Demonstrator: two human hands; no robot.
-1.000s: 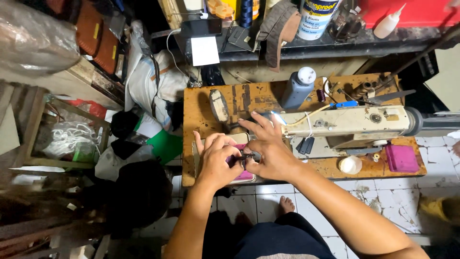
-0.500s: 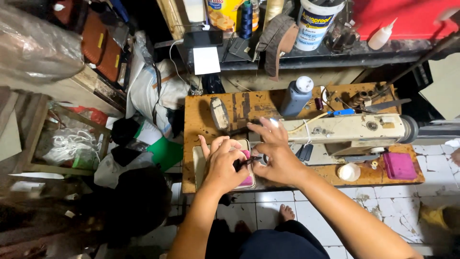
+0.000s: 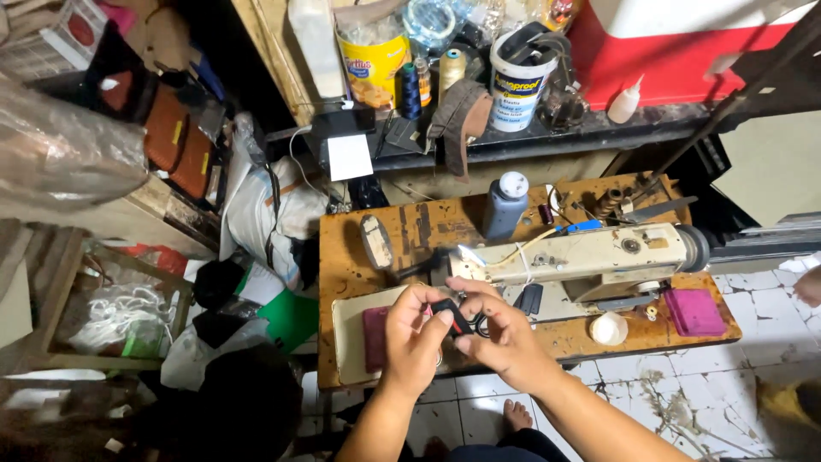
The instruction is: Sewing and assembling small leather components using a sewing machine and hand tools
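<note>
both hands, left hand (image 3: 416, 334) and right hand (image 3: 496, 334), pinch a small black piece (image 3: 448, 313) just before the sewing machine (image 3: 590, 257), keeping it steady and close.

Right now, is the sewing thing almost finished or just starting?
Hard to say. Both hands, left hand and right hand, pinch a small dark piece above the table, off the sewing machine. A maroon piece waits below. No finished stitching shows.

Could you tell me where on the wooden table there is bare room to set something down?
Bare wood shows on the wooden table left of the shoe sole. Crowded: around the sewing machine, dark bottle, pink pad, and both hands.
</note>
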